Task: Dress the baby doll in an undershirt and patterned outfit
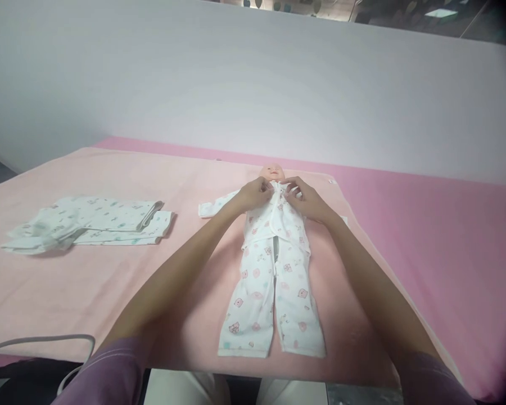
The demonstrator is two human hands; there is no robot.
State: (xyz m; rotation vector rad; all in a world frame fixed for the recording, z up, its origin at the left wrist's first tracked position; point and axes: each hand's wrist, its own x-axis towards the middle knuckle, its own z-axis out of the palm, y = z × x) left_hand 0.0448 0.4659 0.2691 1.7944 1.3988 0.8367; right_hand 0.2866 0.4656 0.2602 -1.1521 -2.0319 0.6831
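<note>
A baby doll (273, 171) lies on its back, its head toward the wall. It wears a white printed jacket (274, 220) and matching trousers (257, 298) with pink bear prints. Just below the chin, my left hand (257, 193) pinches the jacket's front near the collar. Opposite it, my right hand (301, 197) has its fingers closed on the other side of the same neckline. The two hands are a small gap apart. One sleeve (214, 208) stretches out to the left; the right sleeve is mostly hidden behind my right hand and forearm.
Folded white printed cloth (105, 216) lies on the left of the pink blanket (185, 174). A grey cable (46, 338) loops over the near left edge. The pink table surface (425, 242) shows at the right. A pale wall panel (253, 79) rises behind.
</note>
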